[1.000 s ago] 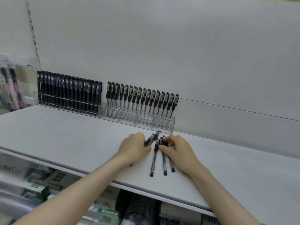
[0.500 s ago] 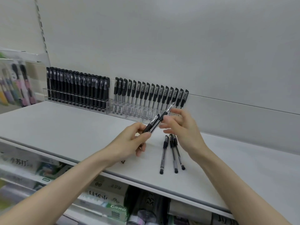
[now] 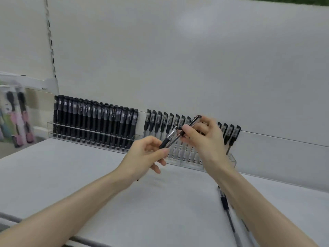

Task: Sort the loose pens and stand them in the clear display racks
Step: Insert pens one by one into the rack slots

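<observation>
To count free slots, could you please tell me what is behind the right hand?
Behind the right hand stands the right clear rack of black-capped pens. The hand and the pen it pinches cover the middle of the row, so slots there cannot be seen.

Left hand (image 3: 145, 155) grips a pen (image 3: 166, 141) while right hand (image 3: 204, 139) seemingly pinches another pen (image 3: 193, 123) before the clear rack (image 3: 230, 159).

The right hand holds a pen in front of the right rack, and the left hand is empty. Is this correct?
Not quite. The head view shows the left hand is not empty: its fingers pinch a clear-barrel pen. The right hand does hold a capped pen in front of the right rack.
</observation>
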`<state>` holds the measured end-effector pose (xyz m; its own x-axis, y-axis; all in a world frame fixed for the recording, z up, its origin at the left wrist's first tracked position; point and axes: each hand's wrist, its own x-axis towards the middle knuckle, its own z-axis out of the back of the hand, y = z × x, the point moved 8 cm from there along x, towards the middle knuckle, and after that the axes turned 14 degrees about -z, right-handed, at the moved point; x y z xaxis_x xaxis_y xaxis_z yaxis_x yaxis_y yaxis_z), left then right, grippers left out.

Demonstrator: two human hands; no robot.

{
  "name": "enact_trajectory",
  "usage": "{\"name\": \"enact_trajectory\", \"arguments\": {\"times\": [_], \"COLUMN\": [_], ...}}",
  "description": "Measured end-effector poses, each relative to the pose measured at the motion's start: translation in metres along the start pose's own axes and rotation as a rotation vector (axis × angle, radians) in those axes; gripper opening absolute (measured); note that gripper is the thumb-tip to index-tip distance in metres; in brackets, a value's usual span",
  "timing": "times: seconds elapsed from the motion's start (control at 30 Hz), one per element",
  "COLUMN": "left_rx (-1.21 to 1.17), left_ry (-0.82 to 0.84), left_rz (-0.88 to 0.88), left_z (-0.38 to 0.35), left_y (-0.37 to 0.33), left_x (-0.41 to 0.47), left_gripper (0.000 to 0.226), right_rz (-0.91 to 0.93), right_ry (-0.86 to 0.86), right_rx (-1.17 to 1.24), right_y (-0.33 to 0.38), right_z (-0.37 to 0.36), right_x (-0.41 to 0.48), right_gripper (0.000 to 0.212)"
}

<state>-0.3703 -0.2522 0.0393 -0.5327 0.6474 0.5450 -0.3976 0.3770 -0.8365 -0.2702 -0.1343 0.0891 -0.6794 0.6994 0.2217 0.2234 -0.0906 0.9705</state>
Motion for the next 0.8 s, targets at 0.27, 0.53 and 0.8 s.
{"name": "enact_trajectory", "arguments": {"times": [0.27,0.53,0.8], "left_rx": [0.111,0.070,0.023], "left_ry": [0.043,-0.052,-0.054], "left_rz": [-0.060,-0.105,-0.142], "left_z": [0.044,0.058,0.062], "left_y": [0.026,0.044,0.047], "left_x": [0.044,0.040,0.040], "left_gripper": [0.009,0.013,0.012], "right_rz": [0.097,0.307,0.376], "right_ry": [-0.162,-0.251,-0.232], "right_rx": [-0.092,-0.334,-0.499], "right_y": [0.000,0.004,-0.001], "right_z": [-0.034,-0.047,-0.057], "right_x": [0.038,0.049,0.053], "right_gripper": [0.035,0.044,0.044]}}
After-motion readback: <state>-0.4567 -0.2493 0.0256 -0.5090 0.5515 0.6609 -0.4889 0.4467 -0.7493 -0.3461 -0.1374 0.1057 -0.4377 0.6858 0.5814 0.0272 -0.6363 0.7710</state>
